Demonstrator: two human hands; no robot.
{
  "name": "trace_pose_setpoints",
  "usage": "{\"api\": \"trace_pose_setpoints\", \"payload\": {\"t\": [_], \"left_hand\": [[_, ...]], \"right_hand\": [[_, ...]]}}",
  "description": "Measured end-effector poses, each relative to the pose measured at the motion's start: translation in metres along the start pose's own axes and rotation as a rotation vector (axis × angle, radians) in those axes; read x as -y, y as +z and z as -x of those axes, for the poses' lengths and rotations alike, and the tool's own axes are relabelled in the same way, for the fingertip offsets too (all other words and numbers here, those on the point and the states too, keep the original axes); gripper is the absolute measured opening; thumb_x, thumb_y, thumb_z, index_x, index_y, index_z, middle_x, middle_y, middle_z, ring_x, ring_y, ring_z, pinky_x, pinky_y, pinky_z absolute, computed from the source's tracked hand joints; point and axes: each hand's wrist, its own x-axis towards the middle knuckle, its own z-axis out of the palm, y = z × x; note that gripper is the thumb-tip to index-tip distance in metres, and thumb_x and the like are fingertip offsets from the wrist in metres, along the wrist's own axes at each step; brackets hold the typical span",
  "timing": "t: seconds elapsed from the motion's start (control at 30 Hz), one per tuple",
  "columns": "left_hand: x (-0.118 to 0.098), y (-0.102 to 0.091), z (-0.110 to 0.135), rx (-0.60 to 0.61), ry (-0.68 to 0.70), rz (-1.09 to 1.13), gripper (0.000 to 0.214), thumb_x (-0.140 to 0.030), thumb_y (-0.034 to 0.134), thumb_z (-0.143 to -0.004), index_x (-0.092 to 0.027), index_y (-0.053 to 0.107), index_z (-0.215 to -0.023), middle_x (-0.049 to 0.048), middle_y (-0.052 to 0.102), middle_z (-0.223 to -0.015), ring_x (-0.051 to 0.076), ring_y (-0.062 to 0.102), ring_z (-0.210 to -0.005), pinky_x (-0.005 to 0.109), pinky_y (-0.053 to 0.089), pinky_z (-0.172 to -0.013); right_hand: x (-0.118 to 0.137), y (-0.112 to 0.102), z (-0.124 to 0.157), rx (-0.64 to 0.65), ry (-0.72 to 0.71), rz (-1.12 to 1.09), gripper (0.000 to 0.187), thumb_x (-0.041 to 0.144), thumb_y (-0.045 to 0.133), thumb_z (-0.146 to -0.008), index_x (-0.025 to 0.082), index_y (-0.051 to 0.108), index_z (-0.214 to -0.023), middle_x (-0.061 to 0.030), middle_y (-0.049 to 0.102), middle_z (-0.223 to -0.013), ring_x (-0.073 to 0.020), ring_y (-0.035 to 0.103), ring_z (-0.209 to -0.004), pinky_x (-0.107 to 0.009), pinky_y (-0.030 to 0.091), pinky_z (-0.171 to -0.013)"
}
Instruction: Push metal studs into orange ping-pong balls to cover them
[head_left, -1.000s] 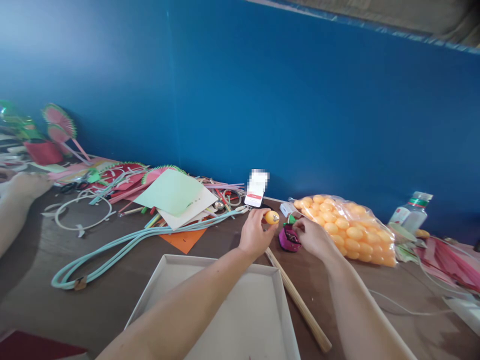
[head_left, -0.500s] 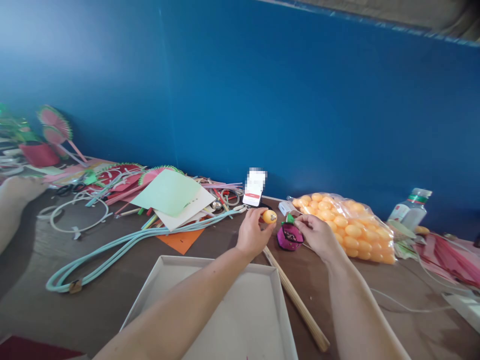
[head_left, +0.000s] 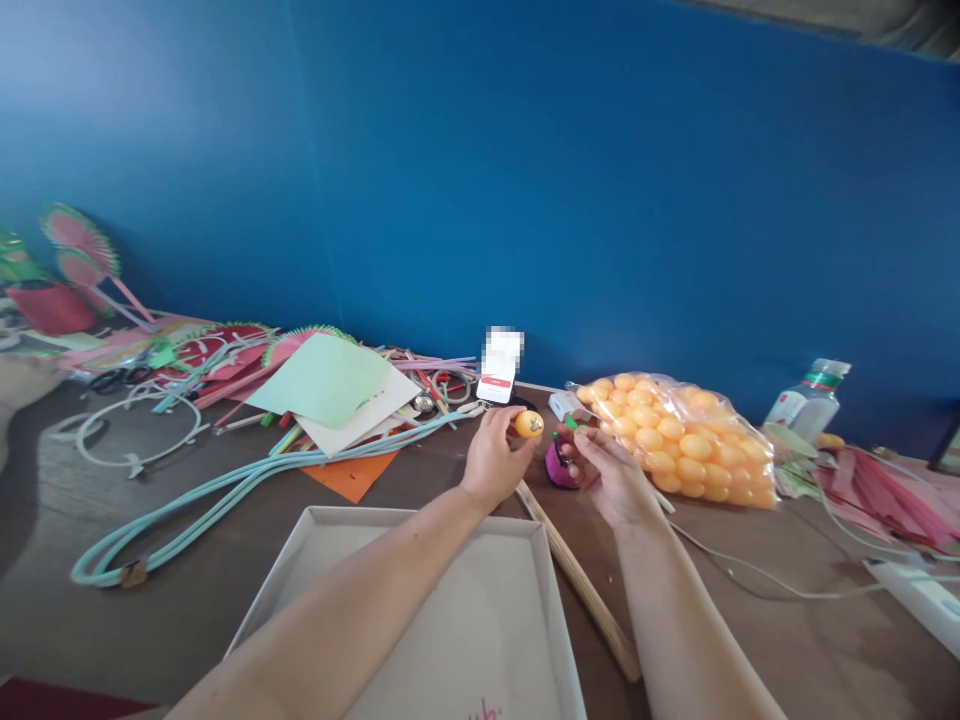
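My left hand [head_left: 493, 462] pinches a small orange ball [head_left: 529, 424] between thumb and fingers, with a greyish patch on its near side. To the right, apart from the ball, my right hand [head_left: 611, 475] is closed on a small green piece [head_left: 572, 423] that sticks out past the fingertips. Behind those fingers stands a small purple basket [head_left: 556, 465] with a dark rim, partly hidden. A clear plastic bag of orange balls [head_left: 690, 445] lies just right of my right hand. Below both forearms is a shallow white box lid [head_left: 450, 640].
A wooden stick [head_left: 581, 585] lies beside the lid. A phone [head_left: 497, 370] leans at the wall. Pale blue tubing [head_left: 247, 485], paper sheets [head_left: 330, 385] and craft scraps cover the left. Another person's hand [head_left: 30, 385] is at far left. A bottle [head_left: 810, 400] and power strip [head_left: 919, 605] are right.
My right hand has come away from over the purple basket, turned, and brought the green piece nearer the ball. My left hand still holds the ball. The view has shifted slightly.
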Motion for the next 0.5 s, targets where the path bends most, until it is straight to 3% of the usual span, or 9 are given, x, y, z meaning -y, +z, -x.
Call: {"api": "trace_pose_setpoints", "payload": {"t": [0.1,0.2,0.3,0.37,0.5], "left_hand": [[0.0,0.0,0.0,0.01,-0.011,-0.002,0.036,-0.023,0.065,-0.075,-0.021,0.056,-0.11,0.0059,0.057,-0.105,0.012,0.058,-0.075,0.026,0.051,-0.067],[0.0,0.0,0.0,0.027,-0.02,-0.003,0.035,-0.023,0.065,-0.075,-0.022,0.056,-0.109,0.0052,0.057,-0.104,0.012,0.058,-0.075,0.025,0.051,-0.067],[-0.001,0.0,0.0,0.029,-0.028,-0.003,0.035,-0.022,0.065,-0.075,-0.022,0.056,-0.109,0.0053,0.057,-0.103,0.012,0.058,-0.075,0.026,0.051,-0.067],[-0.001,0.0,0.0,0.032,-0.033,-0.002,0.036,-0.022,0.065,-0.074,-0.022,0.056,-0.109,0.0053,0.057,-0.104,0.012,0.058,-0.075,0.026,0.051,-0.068],[-0.001,-0.001,0.0,0.024,-0.038,0.006,0.036,-0.021,0.065,-0.074,-0.022,0.056,-0.109,0.005,0.057,-0.104,0.012,0.058,-0.076,0.027,0.05,-0.069]], "right_hand": [[0.004,-0.013,-0.006,-0.108,-0.1,0.132,0.025,0.036,0.074,-0.068,0.02,0.063,-0.083,-0.0034,0.067,-0.097,-0.0096,0.056,-0.062,-0.019,0.043,-0.047],[0.01,-0.028,-0.015,-0.221,-0.167,0.563,0.027,0.036,0.068,-0.071,0.019,0.065,-0.092,-0.0039,0.069,-0.085,-0.0147,0.059,-0.065,-0.024,0.046,-0.053],[0.019,-0.028,-0.025,-0.141,-0.088,1.202,0.02,0.034,0.06,-0.075,0.023,0.072,-0.088,-0.0044,0.07,-0.09,-0.0211,0.062,-0.084,-0.03,0.046,-0.069],[0.026,-0.017,-0.03,-0.092,0.034,1.538,0.019,0.036,0.059,-0.076,0.029,0.073,-0.086,-0.0032,0.07,-0.095,-0.0243,0.062,-0.089,-0.032,0.044,-0.07],[0.034,0.011,-0.039,0.062,0.146,1.86,0.024,0.034,0.061,-0.074,0.024,0.071,-0.093,-0.0092,0.067,-0.102,-0.0258,0.062,-0.091,-0.031,0.042,-0.069]]}}
